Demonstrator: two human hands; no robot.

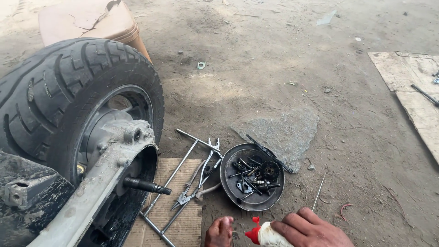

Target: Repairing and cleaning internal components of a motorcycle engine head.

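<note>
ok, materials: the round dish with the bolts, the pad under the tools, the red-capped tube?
Round dish: looks like dark, greasy pressed steel, with a dull sheen at the rim. Pad: corrugated cardboard, tan with ribbed lines. Tube in the right hand: probably soft white plastic with a glossy red cap; mostly hidden, so unsure.

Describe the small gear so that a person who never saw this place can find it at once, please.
Start at the big black tyre on the left, then look right, past the pliers on the cardboard, to the round dark metal dish on the ground. The gear lies in the dish's right half. Around it are long bolts; only the gear is round and toothed.
</note>
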